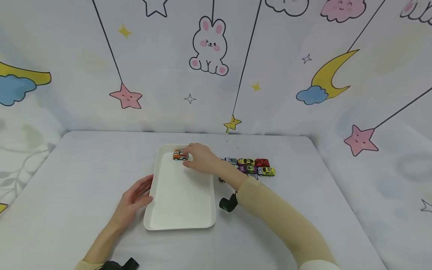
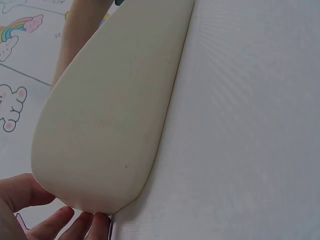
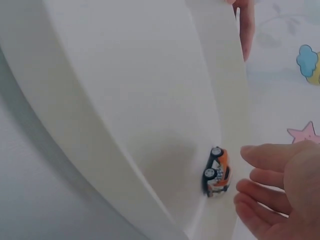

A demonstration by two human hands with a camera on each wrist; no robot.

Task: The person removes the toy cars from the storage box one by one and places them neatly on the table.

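Note:
An orange and white toy car [image 1: 180, 155] sits in the far part of the white tray [image 1: 182, 223]. My right hand [image 1: 201, 159] is over the tray beside the car. In the right wrist view the fingers of the right hand [image 3: 272, 187] are parted, with a gap to the toy car [image 3: 217, 171]. My left hand [image 1: 135, 197] rests against the tray's left side. Seen from the left wrist, the fingertips of the left hand [image 2: 45, 220] touch the tray's outer wall [image 2: 107, 125], spread along its edge.
Right of the tray several toy cars stand close together, among them a red car [image 1: 262, 162] and a purple car [image 1: 248, 170]; the right forearm hides some. A white cloth covers the table [image 1: 287, 240]. Behind it hangs a printed backdrop [image 1: 162, 63].

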